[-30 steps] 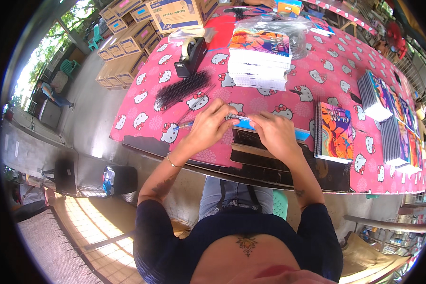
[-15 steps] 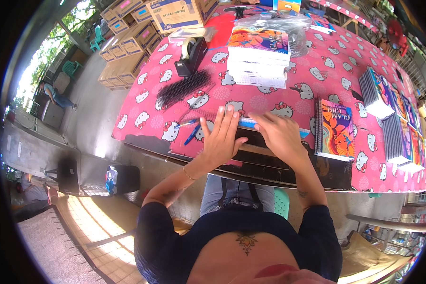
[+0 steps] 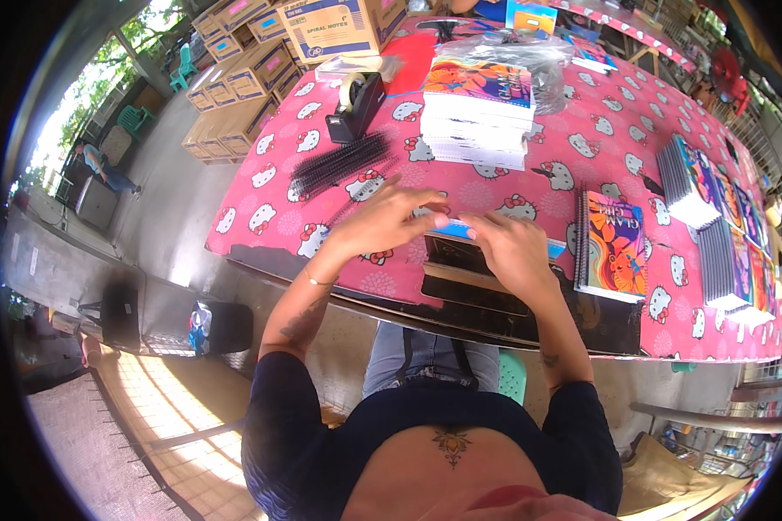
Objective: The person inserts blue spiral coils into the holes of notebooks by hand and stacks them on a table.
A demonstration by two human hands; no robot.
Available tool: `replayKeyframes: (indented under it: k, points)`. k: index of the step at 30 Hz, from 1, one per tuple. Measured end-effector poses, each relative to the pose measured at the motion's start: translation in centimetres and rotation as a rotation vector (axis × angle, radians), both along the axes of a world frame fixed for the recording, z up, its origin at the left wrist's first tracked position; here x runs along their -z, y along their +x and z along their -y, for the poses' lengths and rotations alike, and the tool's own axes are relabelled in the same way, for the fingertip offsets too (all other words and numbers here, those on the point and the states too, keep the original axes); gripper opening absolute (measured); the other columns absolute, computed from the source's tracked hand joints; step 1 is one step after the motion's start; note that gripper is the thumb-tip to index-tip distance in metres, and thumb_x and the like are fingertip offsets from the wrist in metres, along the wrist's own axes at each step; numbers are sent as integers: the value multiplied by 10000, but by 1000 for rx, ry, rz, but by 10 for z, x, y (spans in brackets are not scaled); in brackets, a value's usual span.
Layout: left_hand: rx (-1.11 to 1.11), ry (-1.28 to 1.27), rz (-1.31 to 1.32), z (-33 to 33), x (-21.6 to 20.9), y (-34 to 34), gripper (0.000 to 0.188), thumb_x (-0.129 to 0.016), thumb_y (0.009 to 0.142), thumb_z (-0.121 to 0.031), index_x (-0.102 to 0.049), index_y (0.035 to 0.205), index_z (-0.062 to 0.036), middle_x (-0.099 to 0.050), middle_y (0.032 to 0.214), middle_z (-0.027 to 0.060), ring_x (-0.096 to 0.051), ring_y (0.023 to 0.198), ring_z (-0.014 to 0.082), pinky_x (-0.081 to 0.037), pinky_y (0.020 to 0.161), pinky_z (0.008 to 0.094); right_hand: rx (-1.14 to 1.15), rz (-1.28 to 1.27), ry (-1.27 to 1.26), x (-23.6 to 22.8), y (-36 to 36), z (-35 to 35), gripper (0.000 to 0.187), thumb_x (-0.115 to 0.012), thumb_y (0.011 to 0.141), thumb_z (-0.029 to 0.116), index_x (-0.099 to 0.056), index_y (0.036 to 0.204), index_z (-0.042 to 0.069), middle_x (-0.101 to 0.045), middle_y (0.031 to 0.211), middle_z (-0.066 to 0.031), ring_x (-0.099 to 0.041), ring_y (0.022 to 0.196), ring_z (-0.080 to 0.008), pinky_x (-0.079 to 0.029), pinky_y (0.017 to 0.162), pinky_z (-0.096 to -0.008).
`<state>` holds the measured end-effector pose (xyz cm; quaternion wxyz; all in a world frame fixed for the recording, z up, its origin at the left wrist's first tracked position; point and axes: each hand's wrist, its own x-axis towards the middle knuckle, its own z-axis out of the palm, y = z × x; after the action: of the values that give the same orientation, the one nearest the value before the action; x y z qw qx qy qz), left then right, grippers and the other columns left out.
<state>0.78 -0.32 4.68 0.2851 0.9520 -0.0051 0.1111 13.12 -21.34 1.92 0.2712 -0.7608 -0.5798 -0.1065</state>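
Near the table's front edge, a blue-edged stack like a notebook point(image 3: 457, 229) lies at a dark wooden stand point(image 3: 465, 258). My right hand point(image 3: 511, 249) has its bent fingers gripping the blue edge, covering part of it. My left hand point(image 3: 391, 219) is at the left end of that edge, thumb and fingers drawn together; whatever they pinch is too small to make out. Behind the left hand lies a bundle of black spiral binding coils point(image 3: 341, 165). Just right of the right hand is a spiral notebook point(image 3: 613, 245) with an orange and purple cover.
A stack of notebooks point(image 3: 478, 113) stands beyond my hands, with a black tape dispenser point(image 3: 356, 108) to its left. More bound notebooks point(image 3: 725, 226) are piled at the right. Cardboard boxes point(image 3: 339, 26) rise at the far left. A person point(image 3: 104, 169) is in the left background.
My left hand has gone from lying flat with spread fingers to a bent, pinching shape at the blue edge. The right hand stays at that edge.
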Motion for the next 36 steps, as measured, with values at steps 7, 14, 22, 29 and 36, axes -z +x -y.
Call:
replayKeyframes:
  k: [7, 14, 22, 29, 36]
  points:
    - [3, 249, 299, 16, 18, -2, 233, -719, 910, -250, -690, 1090, -104, -707, 981, 66, -679, 1015, 280, -295, 1161, 608, 21, 21, -22, 0, 0, 3, 265, -654, 904, 181, -712, 1162, 170, -671, 845, -62, -675, 742, -308, -518, 648, -433]
    - [36, 128, 331, 5, 21, 5, 213, -801, 822, -234, -718, 974, -110, -717, 990, 28, -688, 995, 240, -287, 1169, 583, 15, 63, 38, 7, 2, 0, 235, -663, 900, 197, -682, 1134, 183, -653, 793, -22, -680, 678, -251, -502, 590, -393]
    - [-61, 423, 246, 11, 17, 5, 367, -777, 844, -299, -685, 1116, -70, -672, 1181, 73, -616, 1181, 259, -193, 1186, 643, 2, 67, 62, 6, 5, 1, 227, -662, 903, 198, -681, 1129, 179, -663, 786, -27, -682, 675, -241, -496, 575, -387]
    - [-279, 807, 286, 70, 135, -33, 936, -522, 880, -686, -429, 1509, 0, -379, 1596, 216, -310, 1513, 348, -82, 1166, 710, -6, 5, 41, 7, 5, -3, 238, -657, 910, 218, -695, 1138, 161, -686, 828, -38, -690, 708, -260, -514, 616, -409]
    - [-207, 804, 366, 67, 142, -31, 975, -514, 908, -670, -363, 1495, 93, -377, 1556, 301, -283, 1491, 473, -70, 1141, 752, 36, 236, 303, 0, 3, 13, 216, -638, 925, 209, -693, 1125, 146, -717, 881, -60, -710, 752, -261, -531, 670, -411]
